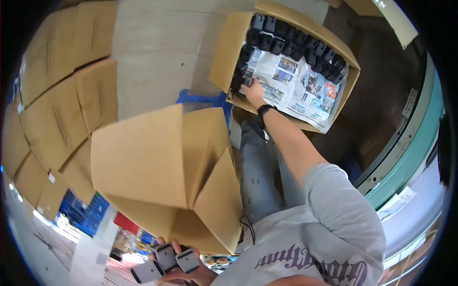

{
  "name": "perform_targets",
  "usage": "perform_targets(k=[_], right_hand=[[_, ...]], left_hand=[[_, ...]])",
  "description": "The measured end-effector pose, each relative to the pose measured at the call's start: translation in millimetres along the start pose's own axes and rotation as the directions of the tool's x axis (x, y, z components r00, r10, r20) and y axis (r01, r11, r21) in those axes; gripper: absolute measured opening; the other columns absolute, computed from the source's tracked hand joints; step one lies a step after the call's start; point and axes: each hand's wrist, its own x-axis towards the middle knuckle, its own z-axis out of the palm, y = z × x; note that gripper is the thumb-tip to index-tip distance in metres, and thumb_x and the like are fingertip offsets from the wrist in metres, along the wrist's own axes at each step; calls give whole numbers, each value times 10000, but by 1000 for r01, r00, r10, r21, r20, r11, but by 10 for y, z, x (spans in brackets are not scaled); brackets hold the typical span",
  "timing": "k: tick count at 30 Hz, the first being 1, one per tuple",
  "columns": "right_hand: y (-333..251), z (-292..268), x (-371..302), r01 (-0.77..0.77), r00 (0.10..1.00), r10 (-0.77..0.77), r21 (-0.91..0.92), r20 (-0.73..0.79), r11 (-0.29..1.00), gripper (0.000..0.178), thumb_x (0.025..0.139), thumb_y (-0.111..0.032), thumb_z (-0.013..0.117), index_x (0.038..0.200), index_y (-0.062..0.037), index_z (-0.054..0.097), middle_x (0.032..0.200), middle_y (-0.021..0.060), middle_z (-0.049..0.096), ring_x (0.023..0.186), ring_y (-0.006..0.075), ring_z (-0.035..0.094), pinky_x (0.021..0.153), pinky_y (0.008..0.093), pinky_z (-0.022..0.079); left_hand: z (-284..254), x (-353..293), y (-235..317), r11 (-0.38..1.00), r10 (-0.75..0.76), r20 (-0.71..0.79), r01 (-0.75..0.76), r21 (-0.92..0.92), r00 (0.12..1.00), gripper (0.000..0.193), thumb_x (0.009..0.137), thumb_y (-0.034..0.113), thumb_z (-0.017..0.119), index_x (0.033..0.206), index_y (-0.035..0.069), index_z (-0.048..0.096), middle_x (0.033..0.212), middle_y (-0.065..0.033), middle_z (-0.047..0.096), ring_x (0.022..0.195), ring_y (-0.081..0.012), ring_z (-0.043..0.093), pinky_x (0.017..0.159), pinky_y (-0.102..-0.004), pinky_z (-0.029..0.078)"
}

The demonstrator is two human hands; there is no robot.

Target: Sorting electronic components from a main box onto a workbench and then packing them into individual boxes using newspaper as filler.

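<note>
My right hand (254, 93) reaches into an open cardboard box (220, 57), its fingers closed around a small dark block-shaped part (248, 82) at the near left corner. Beside it, more black block-shaped parts (278, 46) stand in rows along the box's left and far sides. Sheets of printed newspaper (287, 86) line the bottom. At the lower left my left hand (204, 273) grips three visible black parts with grey faces (166, 257); their exact kind is unclear.
An open, upright cardboard box (138, 155) stands between my hands, flaps raised. Behind the right hand's box is a blue plastic stool (202, 98). Stacked cartons (55, 114) fill the left side. A green-edged machine or bench (420, 148) runs along the right.
</note>
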Motion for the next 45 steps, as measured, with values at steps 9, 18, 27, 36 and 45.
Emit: perform_targets(k=[9, 18, 27, 36, 45], right_hand=[[-1648, -3476, -2401, -400, 868, -67, 772, 492, 494, 396, 1019, -338, 534, 1247, -17, 580, 843, 92, 635, 782, 181, 631, 667, 321, 494], [-2806, -4349, -3214, 82, 269, -239, 225, 933, 971, 495, 867, -114, 733, 1308, 28, 560, 1149, 61, 624, 1023, 108, 562, 853, 277, 492], [-2392, -4456, -3110, -311, 360, -428, 539, 829, 783, 480, 881, 4, 649, 1336, -6, 498, 1230, 81, 619, 1082, 151, 622, 917, 301, 523], [-2197, -4060, -2955, -582, 565, -280, 615, 776, 531, 317, 951, -154, 667, 1243, -96, 559, 1114, 36, 651, 1035, 164, 635, 879, 318, 521], [-756, -2541, -981, -550, 827, 139, 736, 544, 394, 359, 849, -121, 791, 1133, -83, 574, 1022, 41, 626, 914, 188, 595, 847, 319, 525]], left_hand=[[262, -312, 462, 703, -266, 243, 15, 711, 933, 490, 700, 275, 827, 1121, 104, 641, 1264, -135, 496, 966, -340, 640, 721, -464, 582], [859, -118, 606, 211, -165, 927, -906, 367, 337, 549, 690, 356, 836, 1196, 252, 651, 1287, -125, 481, 1076, -311, 594, 723, -416, 572], [837, -197, 551, 678, -156, 820, -543, 495, 551, 698, 798, 278, 810, 1408, 151, 493, 1384, -145, 461, 1230, -308, 521, 982, -412, 482], [1019, -132, -39, 855, -494, 679, 158, 495, 543, 691, 854, 187, 768, 1436, 79, 412, 1246, -96, 529, 1077, -205, 584, 777, -363, 568], [748, 20, -1146, 626, -740, 413, 769, 132, 531, 495, 966, 227, 536, 1443, 132, 446, 1111, -117, 647, 899, -244, 678, 640, -440, 603]])
